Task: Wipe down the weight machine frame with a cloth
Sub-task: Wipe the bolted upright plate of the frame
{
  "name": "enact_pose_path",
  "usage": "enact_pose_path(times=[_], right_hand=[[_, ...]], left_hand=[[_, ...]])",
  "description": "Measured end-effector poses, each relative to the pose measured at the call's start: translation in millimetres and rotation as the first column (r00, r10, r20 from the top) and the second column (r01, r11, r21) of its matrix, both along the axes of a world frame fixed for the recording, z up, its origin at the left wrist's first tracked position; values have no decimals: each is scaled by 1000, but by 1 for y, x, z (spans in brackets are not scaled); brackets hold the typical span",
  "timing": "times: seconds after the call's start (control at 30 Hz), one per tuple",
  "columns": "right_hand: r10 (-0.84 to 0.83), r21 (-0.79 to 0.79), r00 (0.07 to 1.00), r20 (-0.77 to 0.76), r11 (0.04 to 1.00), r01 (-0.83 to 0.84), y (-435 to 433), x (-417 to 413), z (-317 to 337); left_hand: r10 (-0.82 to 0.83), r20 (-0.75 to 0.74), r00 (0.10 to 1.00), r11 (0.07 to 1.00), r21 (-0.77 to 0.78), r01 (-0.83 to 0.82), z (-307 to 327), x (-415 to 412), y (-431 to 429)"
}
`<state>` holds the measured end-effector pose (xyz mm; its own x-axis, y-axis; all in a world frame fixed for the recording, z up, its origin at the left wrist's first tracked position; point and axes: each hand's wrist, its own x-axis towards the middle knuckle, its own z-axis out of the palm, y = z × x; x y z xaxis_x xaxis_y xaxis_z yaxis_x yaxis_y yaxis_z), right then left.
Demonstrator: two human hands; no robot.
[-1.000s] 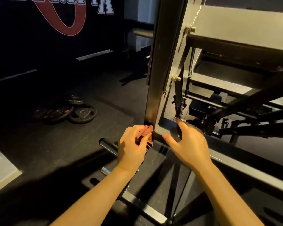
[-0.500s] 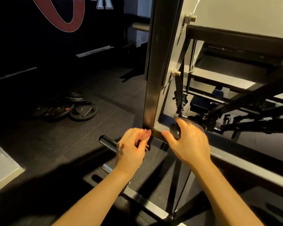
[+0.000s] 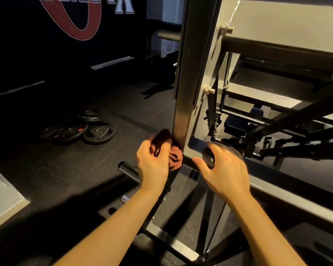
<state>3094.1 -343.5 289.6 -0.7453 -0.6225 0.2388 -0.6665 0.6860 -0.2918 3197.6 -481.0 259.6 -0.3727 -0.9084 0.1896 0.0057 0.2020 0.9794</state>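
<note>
A dark steel upright point(image 3: 186, 77) of the weight machine frame rises through the middle of the view and meets a sloping rail point(image 3: 277, 187) at its foot. My left hand point(image 3: 154, 166) grips a bunched reddish cloth point(image 3: 174, 157) and presses it against the left side of the upright's lower end. My right hand point(image 3: 225, 169) sits just right of that joint with fingers spread and relaxed, its fingertips at the frame's corner, holding nothing. Part of the cloth is hidden behind my left fingers.
Several black weight plates point(image 3: 85, 128) lie on the rubber floor to the left. A chrome bar end point(image 3: 128, 170) sticks out below my left hand. Bolts point(image 3: 227, 30) protrude from the frame's right face. Dark linkages point(image 3: 277, 143) crowd the right side. A pale platform corner point(image 3: 2, 200) sits far left.
My left hand has shifted the cloth slightly up and left around the foot of the upright, and more cloth shows. My right hand stays at the frame corner.
</note>
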Motion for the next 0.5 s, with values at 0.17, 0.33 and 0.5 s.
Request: enact_pose_path(times=[0.17,0.33,0.5], right_hand=[[-3,19,1000,-12,1000,3,-1,-1,1],[-20,18,999,-34,1000,21,-3,2,-3],[18,-47,987,-160,999,-26,1,12,-12]], left_hand=[[-101,223,970,950,310,27,-44,20,-21],[-33,-7,999,994,-102,32,16,16,-17],[-124,39,992,976,-173,129,-27,9,11]])
